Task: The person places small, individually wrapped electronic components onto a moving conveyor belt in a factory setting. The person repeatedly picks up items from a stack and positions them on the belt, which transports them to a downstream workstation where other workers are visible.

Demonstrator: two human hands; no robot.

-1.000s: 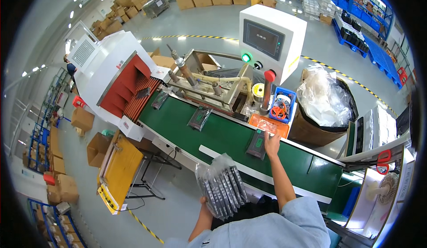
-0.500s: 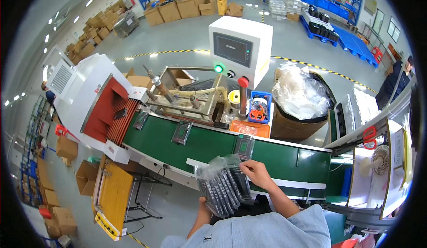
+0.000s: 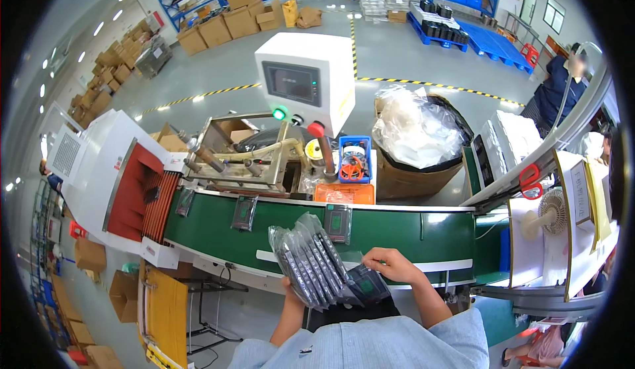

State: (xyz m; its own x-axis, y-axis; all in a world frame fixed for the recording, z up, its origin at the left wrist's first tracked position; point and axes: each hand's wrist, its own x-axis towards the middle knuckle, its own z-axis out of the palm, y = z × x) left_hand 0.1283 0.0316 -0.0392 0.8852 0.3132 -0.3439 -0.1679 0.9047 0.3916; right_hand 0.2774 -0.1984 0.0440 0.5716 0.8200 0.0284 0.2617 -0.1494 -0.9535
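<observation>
1. Dark grey, flat, rectangular units in clear plastic bags [image 3: 307,225] make up the held stack [image 3: 307,266], just nearside of the green, smooth-topped conveyor belt [image 3: 393,230]. In view it overlaps the belt's near edge; can't tell if they touch.
2. Left hand [image 3: 289,289], bare, also nearside of the belt, is clamped on the stack's left end; most fingers hidden.
3. Right hand [image 3: 390,264], bare, by the belt's near edge: thumb & fingertips look pinched together on the bag film of one dark flat unit w/ a green patch [image 3: 368,285], tilted at the stack's right end. Exact finger contact too small to tell.
4. Handling, my guess: each unit prob. light & stiff, its film soft & slick. Stack's heavier as a lot, could fan out or slide. Patch face may scratch or crack, so no hard pressing there.
5. Best hold: stack by both outer ends, squeezed, w/ support below; single unit by its long edges. Film alone could slip or tear.
6. On the belt: three more bagged dark units [image 3: 337,223], well apart, lying flat; same edge grip would suit.
</observation>
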